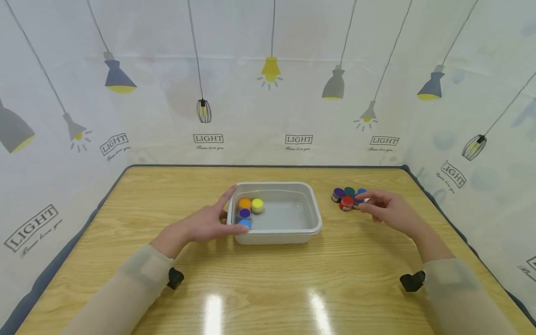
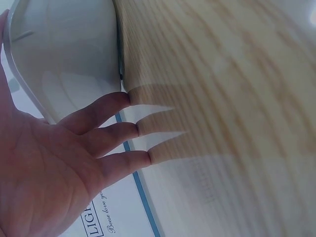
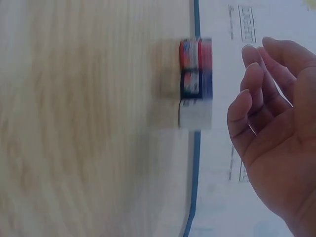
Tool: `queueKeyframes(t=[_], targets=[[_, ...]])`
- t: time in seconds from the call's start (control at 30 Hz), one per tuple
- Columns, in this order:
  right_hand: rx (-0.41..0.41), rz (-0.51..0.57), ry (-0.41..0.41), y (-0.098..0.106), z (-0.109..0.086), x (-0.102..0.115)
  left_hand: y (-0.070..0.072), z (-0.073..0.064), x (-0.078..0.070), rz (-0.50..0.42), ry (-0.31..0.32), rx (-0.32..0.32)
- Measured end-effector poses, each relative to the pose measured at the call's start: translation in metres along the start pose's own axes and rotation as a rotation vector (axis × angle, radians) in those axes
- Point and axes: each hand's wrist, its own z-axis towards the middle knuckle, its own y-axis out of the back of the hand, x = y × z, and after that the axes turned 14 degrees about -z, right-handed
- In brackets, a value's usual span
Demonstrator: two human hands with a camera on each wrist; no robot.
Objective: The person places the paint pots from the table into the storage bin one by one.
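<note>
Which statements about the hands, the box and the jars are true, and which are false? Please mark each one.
1. The red jar and the right hand are outside the box. True.
2. The right hand holds the red jar. False: no hand holds it.
3. The left hand touches the box. True.
4. The box is right of the red jar. False: it is to the left.
5. The yellow jar is inside the box. True.

We count one tray [image 1: 286,215], four jars [image 1: 257,205] in it and at least five beside it, others perhaps hidden; one left hand [image 1: 205,224], one right hand [image 1: 388,212]; two sleeves [image 1: 458,288]; one table [image 1: 268,284]; and, in print, we make out nine lamps [image 1: 271,69] and seven labels [image 1: 298,139].
</note>
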Motion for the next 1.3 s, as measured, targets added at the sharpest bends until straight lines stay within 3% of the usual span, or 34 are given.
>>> queueKeyframes(t=[0.23,0.6,1.0,1.3], targets=[[-0.032,-0.019,-0.063,0.008,-0.007,-0.034,0.0,0.001,0.001,0.001,-0.004,-0.002],[-0.008,-0.033,-0.134,0.008,0.006,-0.054,0.001,0.0,0.001,-0.005,0.003,0.0],[0.016,-0.052,-0.204,0.0,0.019,-0.055,0.0,0.001,0.001,-0.019,0.013,0.006],[0.017,-0.085,-0.206,-0.005,0.024,-0.053,0.0,0.0,0.0,-0.021,0.009,0.008]])
